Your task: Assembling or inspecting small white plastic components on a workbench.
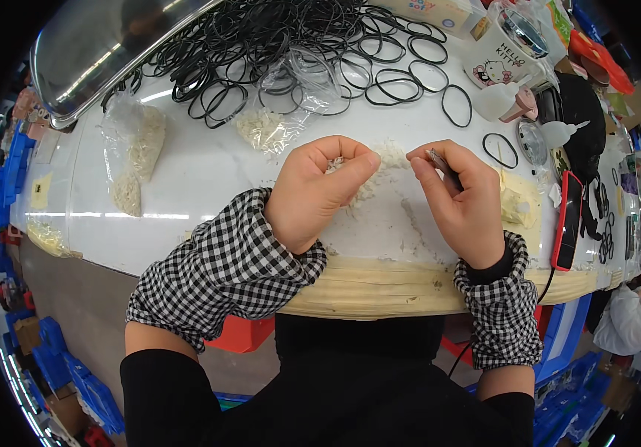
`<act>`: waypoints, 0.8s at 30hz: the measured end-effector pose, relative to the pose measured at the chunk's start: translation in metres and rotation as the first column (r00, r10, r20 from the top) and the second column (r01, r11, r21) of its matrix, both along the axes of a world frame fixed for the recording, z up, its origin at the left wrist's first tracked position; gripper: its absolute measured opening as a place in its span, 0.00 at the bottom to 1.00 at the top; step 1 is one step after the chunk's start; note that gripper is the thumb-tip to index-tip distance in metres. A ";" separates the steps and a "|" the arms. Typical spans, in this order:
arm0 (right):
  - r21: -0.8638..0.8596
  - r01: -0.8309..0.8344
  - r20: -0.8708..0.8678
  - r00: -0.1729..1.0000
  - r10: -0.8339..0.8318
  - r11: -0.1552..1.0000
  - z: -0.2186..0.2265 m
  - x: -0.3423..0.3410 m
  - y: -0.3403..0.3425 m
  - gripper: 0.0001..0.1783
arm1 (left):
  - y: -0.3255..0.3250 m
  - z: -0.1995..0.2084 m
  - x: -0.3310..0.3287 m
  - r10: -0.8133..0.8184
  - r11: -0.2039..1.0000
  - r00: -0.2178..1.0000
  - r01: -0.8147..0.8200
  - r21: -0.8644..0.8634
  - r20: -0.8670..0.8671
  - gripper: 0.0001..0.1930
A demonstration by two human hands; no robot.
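My left hand [324,190] is raised over the front of the white table, thumb and forefinger pinched together. Whatever may be in that pinch is too small or hidden to make out. My right hand [463,205] is closed round a small metal tool [445,170] with a silvery tip; most of it lies inside the fingers, so its exact kind does not show. A gap separates the two hands. Behind and between them lies a loose pile of small whitish pieces [391,155], partly covered by my left hand. Both forearms wear black-and-white checked sleeve covers.
Many black rubber rings [261,45] are heaped at the back beside a shiny metal tray [104,52]. Clear bags of whitish pieces [142,145] lie at left. A white cup [495,63], squeeze bottles [495,100] and a red-cased phone [569,223] stand or lie at right.
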State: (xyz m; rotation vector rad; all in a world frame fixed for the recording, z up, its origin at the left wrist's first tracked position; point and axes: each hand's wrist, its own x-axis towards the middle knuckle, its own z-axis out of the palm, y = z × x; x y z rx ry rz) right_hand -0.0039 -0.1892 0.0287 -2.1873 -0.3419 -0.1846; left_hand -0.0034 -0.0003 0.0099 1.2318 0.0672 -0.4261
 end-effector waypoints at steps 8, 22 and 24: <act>-0.170 -0.011 0.063 0.998 0.022 0.985 -0.016 0.006 -0.006 0.07 | 0.011 -0.007 0.012 -0.130 0.815 0.964 -0.030 -0.579 -0.232 0.06; -0.340 -0.067 0.082 0.992 0.101 0.938 -0.022 0.002 0.003 0.07 | 0.012 -0.008 0.014 -0.104 0.757 0.979 -0.037 -0.652 -0.175 0.08; -0.176 -0.055 0.160 0.984 0.083 0.983 -0.017 0.005 0.003 0.08 | 0.011 -0.007 0.013 -0.113 0.793 0.978 -0.019 -0.609 -0.177 0.09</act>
